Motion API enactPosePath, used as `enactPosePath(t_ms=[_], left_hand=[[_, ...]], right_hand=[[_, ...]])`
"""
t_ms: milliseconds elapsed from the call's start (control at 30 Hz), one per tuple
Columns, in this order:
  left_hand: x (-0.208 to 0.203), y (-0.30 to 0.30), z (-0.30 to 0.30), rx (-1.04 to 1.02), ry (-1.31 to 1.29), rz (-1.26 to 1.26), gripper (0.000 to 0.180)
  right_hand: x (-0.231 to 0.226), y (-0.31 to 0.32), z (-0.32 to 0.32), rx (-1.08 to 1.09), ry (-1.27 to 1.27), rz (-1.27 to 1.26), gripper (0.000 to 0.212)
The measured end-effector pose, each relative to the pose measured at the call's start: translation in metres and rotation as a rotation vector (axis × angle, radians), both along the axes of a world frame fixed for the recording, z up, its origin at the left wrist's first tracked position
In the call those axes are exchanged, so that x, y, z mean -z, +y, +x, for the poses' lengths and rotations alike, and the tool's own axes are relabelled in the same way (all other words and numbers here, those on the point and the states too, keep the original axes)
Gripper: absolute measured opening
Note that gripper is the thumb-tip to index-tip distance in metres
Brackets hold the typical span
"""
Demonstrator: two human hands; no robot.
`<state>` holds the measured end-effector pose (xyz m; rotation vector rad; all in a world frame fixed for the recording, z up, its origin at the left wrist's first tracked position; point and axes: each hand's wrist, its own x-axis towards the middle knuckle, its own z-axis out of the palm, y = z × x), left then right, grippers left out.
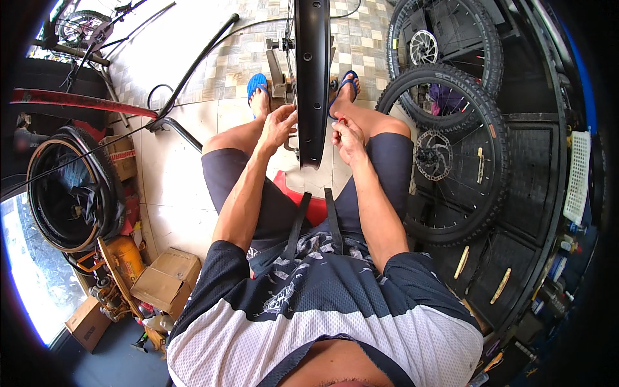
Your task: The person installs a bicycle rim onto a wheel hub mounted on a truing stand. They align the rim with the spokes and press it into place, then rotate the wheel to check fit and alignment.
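Observation:
A black bicycle rim (pixel 313 84) stands upright between my knees, its inner bed with spaced holes facing me. Thin spokes show along its left side. It sits in a metal stand (pixel 277 72) on the floor. My left hand (pixel 278 129) is at the rim's left side, fingers stretched toward the spokes, the tips close against the rim. To the right of the rim, a little apart from it, my right hand (pixel 349 138) is closed, with a small red thing (pixel 341 119) showing at its fingertips. Its kind is too small to tell.
Wheels with knobbly tyres (pixel 445 235) lean against black drawers (pixel 532 174) on the right. At left are a red bar (pixel 77 102), stacked tyres (pixel 48 222) and a cardboard box (pixel 166 280). A black pole (pixel 201 61) slants across the floor. A red seat (pixel 314 209) is beneath me.

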<state>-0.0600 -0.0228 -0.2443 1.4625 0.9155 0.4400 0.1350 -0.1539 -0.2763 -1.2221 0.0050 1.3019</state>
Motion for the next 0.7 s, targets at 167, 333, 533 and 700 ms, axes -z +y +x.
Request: enactPosePath(t_ms=[167, 333, 533, 700], left_hand=[[0.011, 0.001, -0.001, -0.027, -0.067, -0.127, 0.048], [0.025, 0.005, 0.000, -0.052, -0.165, -0.268, 0.048], [0.005, 0.003, -0.003, -0.037, -0.124, -0.243, 0.048], [-0.035, -0.008, -0.004, -0.122, -0.132, -0.109, 0.042]], right_hand=[[0.002, 0.000, -0.001, -0.010, -0.028, -0.052, 0.037], [0.006, 0.002, -0.003, -0.038, -0.054, -0.094, 0.044], [0.006, 0.000, -0.006, -0.200, -0.271, -0.151, 0.048], [0.000, 0.001, -0.005, -0.194, -0.387, -0.214, 0.046]])
